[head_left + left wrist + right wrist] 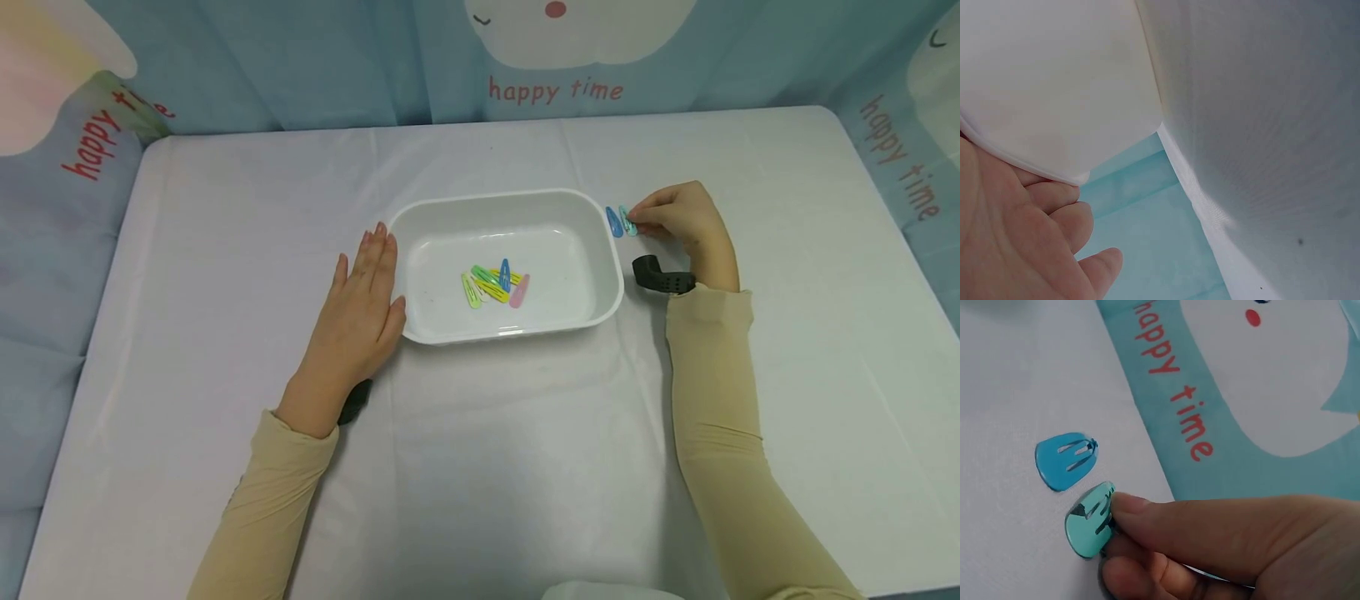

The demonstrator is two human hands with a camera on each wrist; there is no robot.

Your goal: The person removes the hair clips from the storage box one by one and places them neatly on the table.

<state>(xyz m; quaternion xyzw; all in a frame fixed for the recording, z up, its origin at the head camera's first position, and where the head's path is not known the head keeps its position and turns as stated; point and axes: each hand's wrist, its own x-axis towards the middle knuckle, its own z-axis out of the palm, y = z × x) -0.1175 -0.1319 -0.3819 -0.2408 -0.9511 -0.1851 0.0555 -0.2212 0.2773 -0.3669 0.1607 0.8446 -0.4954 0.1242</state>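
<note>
My right hand (681, 218) pinches a mint-green snap hair clip (1090, 520) between thumb and fingers, just right of the tray. Beside that clip, a blue hair clip (1067, 460) lies on the tablecloth near the tray's right rim. My left hand (360, 304) rests with straight fingers against the left rim of the white tray (517, 327). In the left wrist view its fingers (1072, 225) touch the tray's edge. Inside the tray lies a loose cluster of hair clips in yellow, green, blue and pink, among them a pink clip (519, 292).
A white cloth (487, 467) covers the table. Blue curtains (300, 67) printed with "happy time" hang behind the table and at its sides. A black wrist camera (663, 277) sits on the right wrist.
</note>
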